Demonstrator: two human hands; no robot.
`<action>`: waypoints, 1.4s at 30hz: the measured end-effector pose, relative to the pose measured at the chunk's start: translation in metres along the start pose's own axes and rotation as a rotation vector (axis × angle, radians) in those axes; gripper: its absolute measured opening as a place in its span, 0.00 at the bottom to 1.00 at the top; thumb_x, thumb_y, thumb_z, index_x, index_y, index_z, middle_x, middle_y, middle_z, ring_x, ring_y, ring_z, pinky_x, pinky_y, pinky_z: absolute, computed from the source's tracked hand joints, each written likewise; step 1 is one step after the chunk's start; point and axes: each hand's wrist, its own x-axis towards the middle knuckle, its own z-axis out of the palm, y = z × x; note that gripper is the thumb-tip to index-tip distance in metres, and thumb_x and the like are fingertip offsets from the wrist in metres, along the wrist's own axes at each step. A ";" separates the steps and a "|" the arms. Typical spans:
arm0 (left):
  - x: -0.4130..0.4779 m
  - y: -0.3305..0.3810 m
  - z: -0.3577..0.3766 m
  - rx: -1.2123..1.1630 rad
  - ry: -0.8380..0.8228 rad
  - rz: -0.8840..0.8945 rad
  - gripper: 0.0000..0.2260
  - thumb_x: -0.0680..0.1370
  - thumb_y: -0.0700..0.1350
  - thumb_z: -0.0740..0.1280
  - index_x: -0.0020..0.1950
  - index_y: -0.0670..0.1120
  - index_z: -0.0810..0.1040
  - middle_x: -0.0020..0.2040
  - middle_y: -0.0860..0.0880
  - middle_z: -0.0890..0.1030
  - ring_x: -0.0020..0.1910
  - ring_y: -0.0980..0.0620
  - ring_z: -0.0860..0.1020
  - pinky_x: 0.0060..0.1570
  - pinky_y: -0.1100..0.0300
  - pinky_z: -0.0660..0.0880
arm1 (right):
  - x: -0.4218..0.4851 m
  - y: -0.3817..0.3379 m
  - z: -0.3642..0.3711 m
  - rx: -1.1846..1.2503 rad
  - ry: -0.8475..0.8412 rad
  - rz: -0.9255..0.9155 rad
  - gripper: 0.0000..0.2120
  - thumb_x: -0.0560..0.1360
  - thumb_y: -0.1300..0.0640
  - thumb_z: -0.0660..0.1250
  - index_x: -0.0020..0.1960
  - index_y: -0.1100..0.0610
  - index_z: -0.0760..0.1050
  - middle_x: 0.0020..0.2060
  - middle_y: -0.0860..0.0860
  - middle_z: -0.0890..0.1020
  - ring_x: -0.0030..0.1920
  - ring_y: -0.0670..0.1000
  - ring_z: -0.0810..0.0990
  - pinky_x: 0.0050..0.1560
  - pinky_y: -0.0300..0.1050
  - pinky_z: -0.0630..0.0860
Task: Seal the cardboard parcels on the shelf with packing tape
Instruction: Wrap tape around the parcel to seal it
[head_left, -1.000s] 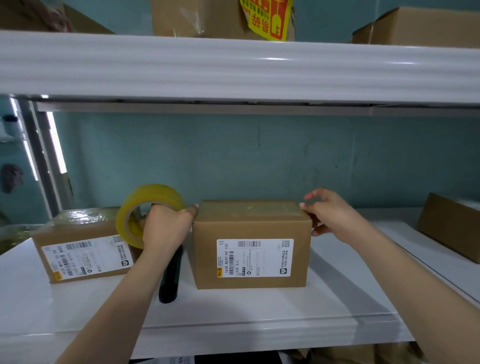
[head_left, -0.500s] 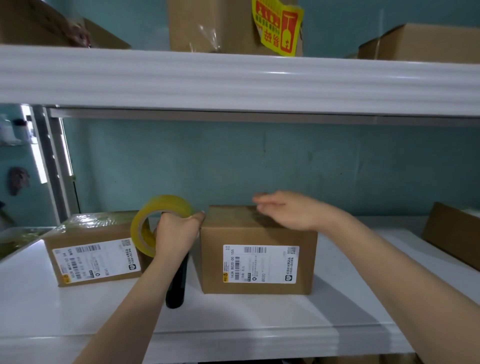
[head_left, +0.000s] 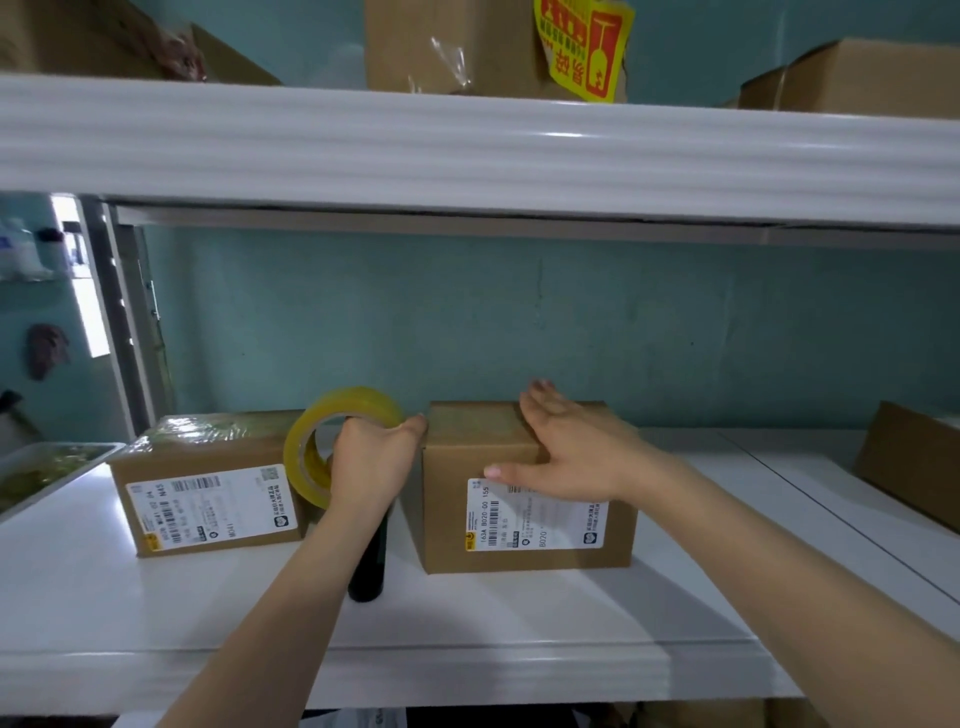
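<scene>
Left hand (head_left: 371, 467): clenched round a tape dispenser (head_left: 368, 566), black handle hanging below the wrist, yellow tape roll (head_left: 332, 441) standing upright to its left; forefinger tip touched the upper left edge of the middle parcel (head_left: 447, 509). Right hand (head_left: 566, 457): released, fingers straight, laid flat on that parcel's top, thumb reaching down over the front face above the white label (head_left: 540, 525). Middle parcel: brown cardboard, on the white shelf (head_left: 519, 623). Left parcel (head_left: 208, 457): labelled, glossy tape across its top, just beyond the roll. Further carton (head_left: 909, 467) at the shelf's right edge, well apart. Upper shelf (head_left: 467, 156) carried more cartons, one bearing a yellow-and-red sticker (head_left: 582, 47).
</scene>
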 end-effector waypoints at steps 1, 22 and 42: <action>-0.001 0.000 0.000 -0.009 -0.002 -0.003 0.18 0.72 0.42 0.69 0.26 0.47 0.65 0.27 0.45 0.70 0.27 0.49 0.70 0.32 0.58 0.65 | 0.000 0.000 0.001 -0.005 0.009 0.018 0.50 0.70 0.25 0.50 0.78 0.59 0.45 0.77 0.54 0.46 0.77 0.49 0.45 0.74 0.49 0.55; -0.001 0.001 -0.001 -0.025 -0.004 -0.019 0.17 0.72 0.42 0.70 0.27 0.46 0.66 0.28 0.44 0.71 0.28 0.47 0.71 0.33 0.58 0.67 | 0.010 0.028 -0.023 0.644 0.343 0.386 0.32 0.78 0.38 0.54 0.71 0.61 0.66 0.70 0.58 0.70 0.69 0.56 0.68 0.66 0.44 0.64; -0.007 0.006 0.004 -0.054 0.015 -0.046 0.18 0.73 0.40 0.68 0.27 0.46 0.64 0.25 0.48 0.68 0.26 0.49 0.67 0.30 0.59 0.63 | 0.009 0.036 -0.008 0.345 0.266 0.367 0.29 0.81 0.43 0.48 0.74 0.63 0.59 0.74 0.58 0.62 0.74 0.56 0.60 0.73 0.51 0.56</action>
